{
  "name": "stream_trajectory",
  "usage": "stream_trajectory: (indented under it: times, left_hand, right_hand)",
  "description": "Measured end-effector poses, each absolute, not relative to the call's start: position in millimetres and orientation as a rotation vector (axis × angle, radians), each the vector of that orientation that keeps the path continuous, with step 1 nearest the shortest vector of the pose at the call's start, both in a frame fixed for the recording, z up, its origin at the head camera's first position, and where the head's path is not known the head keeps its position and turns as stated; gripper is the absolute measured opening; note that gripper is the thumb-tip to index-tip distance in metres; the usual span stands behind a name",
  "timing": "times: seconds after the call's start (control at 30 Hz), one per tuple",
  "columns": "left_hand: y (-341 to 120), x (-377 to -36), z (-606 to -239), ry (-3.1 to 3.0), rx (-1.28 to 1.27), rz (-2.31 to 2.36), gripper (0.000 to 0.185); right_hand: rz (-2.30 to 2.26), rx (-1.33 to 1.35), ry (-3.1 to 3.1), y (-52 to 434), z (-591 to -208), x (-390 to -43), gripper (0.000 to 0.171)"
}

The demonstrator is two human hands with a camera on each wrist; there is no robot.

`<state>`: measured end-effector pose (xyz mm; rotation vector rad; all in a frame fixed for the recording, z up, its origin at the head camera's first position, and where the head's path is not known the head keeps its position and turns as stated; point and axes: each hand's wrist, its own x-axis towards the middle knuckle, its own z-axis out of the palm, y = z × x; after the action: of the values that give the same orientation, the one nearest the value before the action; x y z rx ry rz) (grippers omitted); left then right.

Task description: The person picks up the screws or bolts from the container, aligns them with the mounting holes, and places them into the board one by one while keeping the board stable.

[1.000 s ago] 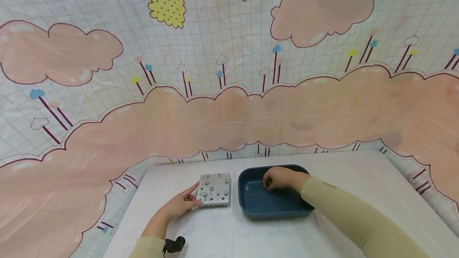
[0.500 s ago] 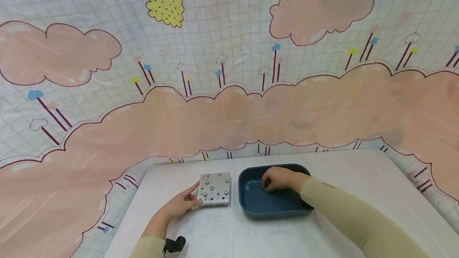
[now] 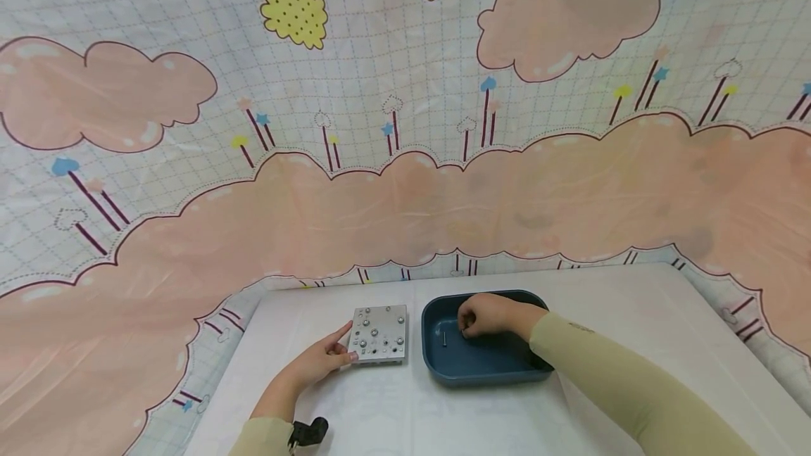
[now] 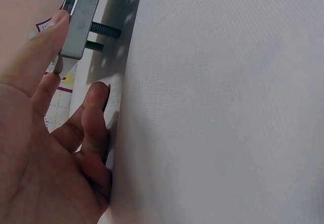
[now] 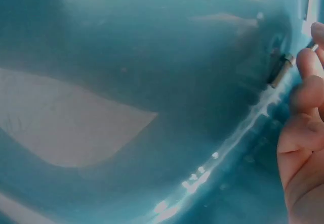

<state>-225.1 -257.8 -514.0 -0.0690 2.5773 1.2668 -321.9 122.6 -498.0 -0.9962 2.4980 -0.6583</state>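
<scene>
A square grey metal plate (image 3: 378, 334) studded with screws lies on the white table (image 3: 380, 414). My left hand (image 3: 319, 361) rests on the table at its near left corner. In the left wrist view the thumb (image 4: 38, 52) lies against the plate's edge (image 4: 81, 16), where screw ends (image 4: 104, 30) stick out below. My right hand (image 3: 484, 315) is inside a dark blue tray (image 3: 488, 371), fingers curled down to its floor. In the right wrist view the fingertips (image 5: 306, 67) sit right beside a small screw (image 5: 279, 70); a pinch cannot be made out.
Another loose screw (image 3: 445, 340) lies on the tray floor left of my right hand. A cartoon cloud-print cloth (image 3: 405, 125) hangs behind the table and drapes round its edges. A black camera mount (image 3: 308, 433) sits on my left wrist.
My right hand has crept slightly left across the tray floor. The left hand and the plate have not moved.
</scene>
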Motion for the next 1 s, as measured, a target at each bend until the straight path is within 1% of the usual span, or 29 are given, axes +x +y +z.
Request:
stream_trajectory:
  times: [0.2,0.5,0.83,1.0]
  left_hand:
    - [-259.1,-226.2,-516.0,2.569,-0.072,1.284,0.082]
    - [-259.8,-225.7,-515.9,2.555,-0.074,1.294,0.082]
    - [-260.0,-225.8,-512.4,2.567,-0.075,1.284,0.082]
    - [-260.1,-225.6,-514.3,2.567,-0.054,1.273,0.082]
  right_hand:
    - [-0.761,-0.988,2.491,121.9,-492.7,-323.2,0.004]
    - [-0.864,-1.049,2.471,112.8,-487.1,-320.4,0.004]
    - [-0.938,-1.038,2.481,86.9,-476.3,-319.4,0.009]
    - [-0.999,-1.026,2.442,70.6,-466.7,-317.0,0.008]
